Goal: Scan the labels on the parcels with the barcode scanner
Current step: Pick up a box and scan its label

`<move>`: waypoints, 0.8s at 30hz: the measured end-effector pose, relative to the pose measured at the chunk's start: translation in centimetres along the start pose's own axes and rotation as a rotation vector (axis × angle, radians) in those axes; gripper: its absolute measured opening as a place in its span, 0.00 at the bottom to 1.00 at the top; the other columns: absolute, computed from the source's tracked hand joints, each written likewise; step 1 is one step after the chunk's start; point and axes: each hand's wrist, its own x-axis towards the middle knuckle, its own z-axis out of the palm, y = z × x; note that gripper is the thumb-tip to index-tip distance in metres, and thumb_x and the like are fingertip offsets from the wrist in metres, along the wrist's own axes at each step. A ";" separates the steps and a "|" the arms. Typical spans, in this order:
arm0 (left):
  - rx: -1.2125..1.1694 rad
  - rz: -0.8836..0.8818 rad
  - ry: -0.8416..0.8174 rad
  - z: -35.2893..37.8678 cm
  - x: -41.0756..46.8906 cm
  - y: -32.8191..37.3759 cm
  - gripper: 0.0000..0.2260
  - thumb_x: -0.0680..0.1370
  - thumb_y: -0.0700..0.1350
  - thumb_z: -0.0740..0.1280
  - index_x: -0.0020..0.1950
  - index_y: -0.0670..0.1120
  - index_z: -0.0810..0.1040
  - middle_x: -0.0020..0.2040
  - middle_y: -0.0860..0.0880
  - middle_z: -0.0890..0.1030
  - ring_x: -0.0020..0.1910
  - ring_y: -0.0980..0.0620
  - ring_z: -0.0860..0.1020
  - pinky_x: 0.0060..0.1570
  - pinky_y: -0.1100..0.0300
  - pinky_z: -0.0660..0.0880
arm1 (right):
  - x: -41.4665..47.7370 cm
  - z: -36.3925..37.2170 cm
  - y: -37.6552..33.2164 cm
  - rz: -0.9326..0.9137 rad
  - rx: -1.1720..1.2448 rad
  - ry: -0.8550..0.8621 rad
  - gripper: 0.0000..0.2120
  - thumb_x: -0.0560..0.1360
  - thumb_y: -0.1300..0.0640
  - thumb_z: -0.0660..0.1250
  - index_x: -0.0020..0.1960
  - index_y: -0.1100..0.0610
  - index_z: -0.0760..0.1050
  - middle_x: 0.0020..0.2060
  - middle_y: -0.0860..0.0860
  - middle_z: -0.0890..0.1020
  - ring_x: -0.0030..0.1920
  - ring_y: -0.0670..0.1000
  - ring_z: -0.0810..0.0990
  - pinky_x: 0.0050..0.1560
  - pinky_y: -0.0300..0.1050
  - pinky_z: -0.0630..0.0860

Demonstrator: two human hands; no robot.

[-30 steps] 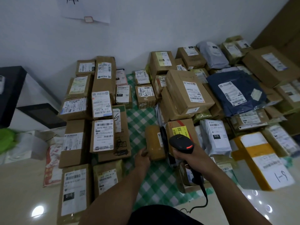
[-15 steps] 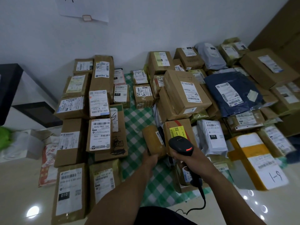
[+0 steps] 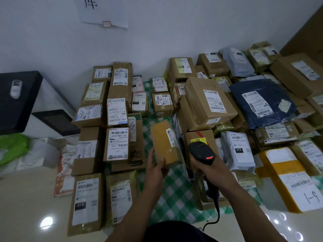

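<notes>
Head view, centre of frame. The left hand (image 3: pixel 156 169) grips the lower end of a yellow parcel (image 3: pixel 163 142), with the thumb across its broad face. It holds the parcel tilted above the green checked cloth (image 3: pixel 176 189). The white label (image 3: pixel 171 136) wraps the parcel's right edge, so this tilt probably serves to turn the label toward the reader. The right hand (image 3: pixel 208 167) is clenched round the handle of the scanner (image 3: pixel 201 151), just right of the parcel. The scanner's head points up-frame, a red light glows on its back, and its cable (image 3: pixel 216 215) trails toward the lower edge. Behind the scanner stands a brown box (image 3: pixel 199 137) with a yellow sticker. The other parcels (image 3: pixel 117 144) lie on the floor (image 3: pixel 26 198), in rows at left and heaped at right. Most have labels facing up, presumably so that each can be read without turning.

Change from half a second before: the yellow parcel then stood lower, close against the brown box, with the left hand only at its near bottom corner. It now sits higher and shows more of its face, and the hand has closed further round it. The scanner hand keeps much the same place
</notes>
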 end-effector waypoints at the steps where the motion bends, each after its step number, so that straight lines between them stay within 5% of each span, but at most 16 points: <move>1: -0.040 0.002 -0.023 -0.3 -0.9 0.9 0.24 0.83 0.45 0.66 0.78 0.60 0.67 0.67 0.51 0.78 0.64 0.44 0.79 0.65 0.42 0.77 | 0.2 0.4 -0.2 -0.023 0.005 0.018 0.05 0.77 0.52 0.75 0.53 0.48 0.83 0.42 0.52 0.87 0.43 0.51 0.86 0.46 0.50 0.83; 5: -0.068 0.000 -0.046 -0.9 -3.5 2.7 0.21 0.84 0.43 0.64 0.74 0.63 0.72 0.65 0.52 0.80 0.63 0.44 0.81 0.59 0.45 0.80 | 0.2 2.6 -1.8 -0.112 0.159 0.058 0.13 0.76 0.53 0.77 0.59 0.44 0.80 0.46 0.39 0.86 0.46 0.39 0.83 0.43 0.34 0.78; 9: 0.074 0.013 -0.090 -0.9 -4.6 3.5 0.19 0.85 0.44 0.62 0.72 0.64 0.73 0.67 0.53 0.79 0.62 0.47 0.81 0.58 0.47 0.81 | 0.1 4.4 -2.4 -0.162 0.268 0.027 0.19 0.74 0.60 0.78 0.62 0.48 0.79 0.52 0.40 0.84 0.51 0.37 0.82 0.38 0.27 0.77; 11: 0.214 0.049 -0.074 -1.0 -4.9 4.3 0.19 0.83 0.54 0.65 0.75 0.63 0.70 0.71 0.54 0.75 0.64 0.51 0.79 0.65 0.46 0.78 | 0.2 4.9 -2.0 -0.173 0.256 0.030 0.23 0.71 0.62 0.80 0.63 0.51 0.80 0.53 0.42 0.86 0.50 0.36 0.84 0.42 0.31 0.80; 14: 0.449 0.121 -0.156 -1.5 -5.6 6.1 0.39 0.69 0.73 0.72 0.76 0.64 0.67 0.71 0.57 0.75 0.65 0.57 0.76 0.70 0.49 0.73 | -0.2 5.5 -2.1 -0.195 0.200 0.049 0.25 0.68 0.61 0.82 0.61 0.48 0.80 0.51 0.40 0.86 0.49 0.35 0.84 0.50 0.37 0.82; 18: 0.433 0.225 -0.230 -1.7 -6.1 7.5 0.27 0.77 0.53 0.72 0.73 0.69 0.67 0.67 0.60 0.79 0.65 0.58 0.79 0.66 0.54 0.77 | -0.4 6.3 -2.2 -0.191 0.260 0.034 0.22 0.71 0.60 0.80 0.62 0.49 0.81 0.50 0.42 0.87 0.52 0.44 0.85 0.53 0.51 0.83; 24: 0.110 0.094 -0.204 -2.9 -5.7 7.6 0.23 0.77 0.52 0.69 0.73 0.57 0.76 0.69 0.52 0.80 0.68 0.48 0.78 0.70 0.39 0.73 | -0.4 6.6 -2.9 -0.155 0.396 0.064 0.19 0.75 0.58 0.78 0.63 0.46 0.80 0.52 0.41 0.87 0.56 0.49 0.84 0.49 0.52 0.81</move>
